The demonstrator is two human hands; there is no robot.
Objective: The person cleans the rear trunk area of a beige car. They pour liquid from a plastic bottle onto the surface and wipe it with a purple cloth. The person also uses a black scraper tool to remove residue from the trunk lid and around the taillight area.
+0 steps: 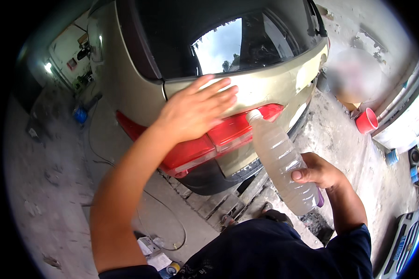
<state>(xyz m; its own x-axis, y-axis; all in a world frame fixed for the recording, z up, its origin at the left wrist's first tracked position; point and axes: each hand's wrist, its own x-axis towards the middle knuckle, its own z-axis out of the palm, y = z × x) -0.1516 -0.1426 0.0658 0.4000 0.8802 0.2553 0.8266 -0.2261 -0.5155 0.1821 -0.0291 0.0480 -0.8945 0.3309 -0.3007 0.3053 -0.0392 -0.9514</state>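
My left hand (195,108) lies flat or nearly so over the beige rear body panel (262,83) of a car, just below the rear window (230,45); its fingers are slightly spread and blurred. Under its wrist side runs the red tail light (192,153). My right hand (316,171) grips a large clear plastic bottle (279,157) of cloudy liquid, tilted with its white neck (254,115) up beside the tail light. Something purple (321,198) shows behind the bottle's base, partly hidden by it; whether my right hand holds it too, I cannot tell.
A red bucket (367,121) and a blue can (392,157) stand on the concrete floor at right. Another car's front grille (405,240) shows at lower right. A cable or hose (185,230) loops over the floor, near papers (159,261) and a can (173,268). Floor slats lie below the bumper.
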